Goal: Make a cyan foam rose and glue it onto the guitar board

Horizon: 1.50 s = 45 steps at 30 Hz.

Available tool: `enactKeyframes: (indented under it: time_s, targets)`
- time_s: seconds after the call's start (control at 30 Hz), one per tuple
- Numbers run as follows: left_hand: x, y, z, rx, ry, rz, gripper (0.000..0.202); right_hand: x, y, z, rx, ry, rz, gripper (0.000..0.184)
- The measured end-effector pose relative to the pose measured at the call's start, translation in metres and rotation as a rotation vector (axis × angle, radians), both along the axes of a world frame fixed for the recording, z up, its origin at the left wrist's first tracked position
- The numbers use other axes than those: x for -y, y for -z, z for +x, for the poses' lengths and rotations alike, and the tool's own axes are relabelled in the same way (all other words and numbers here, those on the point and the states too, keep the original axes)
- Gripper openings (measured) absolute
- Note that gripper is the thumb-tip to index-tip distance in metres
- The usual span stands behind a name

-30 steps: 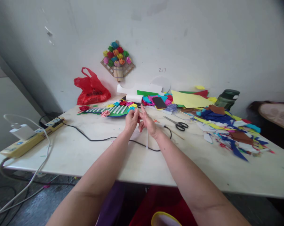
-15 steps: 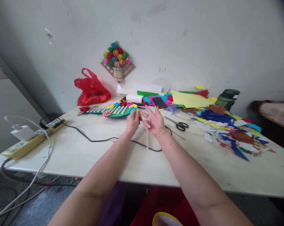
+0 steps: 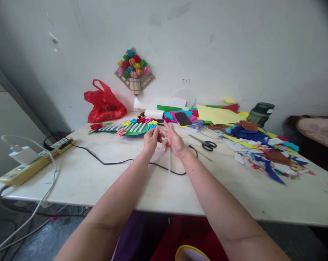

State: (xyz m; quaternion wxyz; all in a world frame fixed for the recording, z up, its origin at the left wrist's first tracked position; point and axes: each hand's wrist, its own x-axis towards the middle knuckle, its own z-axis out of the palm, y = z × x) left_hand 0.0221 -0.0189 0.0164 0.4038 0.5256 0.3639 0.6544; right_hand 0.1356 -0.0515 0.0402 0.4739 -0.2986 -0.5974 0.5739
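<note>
Over the middle of the table my left hand (image 3: pixel 151 141) is closed in a pinch; whatever lies between its fingertips is hidden or too small to name. My right hand (image 3: pixel 174 141) meets it from the right, some fingers stretched out and the lower ones bent, fingertips at the left hand's fingers. I see nothing plainly held in it. A thin translucent white stick (image 3: pixel 169 165) lies below the hands. Behind the left hand rests a blue-and-green panel (image 3: pixel 135 135) with white strips and colourful flowers, including a pink flower (image 3: pixel 121 132) and a red flower (image 3: pixel 95 127).
Black-handled scissors (image 3: pixel 207 145) lie right of the hands, near a black cable (image 3: pixel 104 163). Coloured scraps (image 3: pixel 272 156) cover the right side, with a dark green bottle (image 3: pixel 260 114) behind. A phone (image 3: pixel 183 119), red bag (image 3: pixel 105 105) and yellow power strip (image 3: pixel 34 163) are also around.
The right hand's fingers have drawn closer together and turned toward the left hand. The left hand stays pinched. The view has shifted slightly.
</note>
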Motion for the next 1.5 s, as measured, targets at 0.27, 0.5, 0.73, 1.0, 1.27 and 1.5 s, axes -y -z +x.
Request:
enactKeyframes:
  time_s: [0.27,0.5,0.73,1.0,1.27,1.5]
  targets:
    - [0.001,0.003,0.0,-0.126,0.003,0.026,0.038,-0.002,0.005,0.001,0.232,0.307,0.186,0.062]
    - [-0.002,0.006,0.001,-0.187,0.012,-0.012,0.031,-0.034,0.023,0.021,0.356,0.777,0.227,0.047]
    - [0.001,0.001,-0.001,-0.126,0.082,-0.032,0.034,-0.033,0.017,0.027,0.383,0.893,0.304,0.041]
    - [0.003,-0.004,-0.008,-0.002,0.151,-0.079,0.047,-0.034,0.026,0.017,0.387,0.619,0.199,0.035]
    - [0.004,-0.007,-0.006,0.018,0.151,0.017,0.048,-0.02,0.019,0.005,0.281,0.372,0.256,0.034]
    - [0.002,-0.002,-0.002,-0.035,0.02,0.065,0.035,-0.012,0.013,-0.002,0.211,0.173,0.117,0.028]
